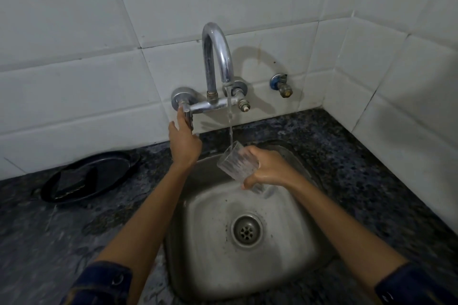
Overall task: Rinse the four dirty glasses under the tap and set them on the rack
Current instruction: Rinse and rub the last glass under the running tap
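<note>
While water is running from the tap in a thin stream, the right hand is gripping a clear ribbed glass, fingers and thumb curled round its lower half. It is holding the glass tilted over the sink, mouth turned up and to the left, with the stream striking at the rim. The left hand is reaching up to the tap's left handle; its fingers are lying fairly straight against the handle, and whether the thumb is closing round it cannot be told. Both forearms are showing bare, with a dark blue sleeve pushed back on each.

One glass is showing, one curved chrome tap with two wall fittings, and one small valve sitting on the wall to its right. One steel sink is lying below, with a round drain at its middle. One black plate is resting on the counter to the left, carrying a dark flat object too dim to identify.

Speckled dark stone is forming the counter, and white tiles are covering the walls, meeting in a corner at the right.
</note>
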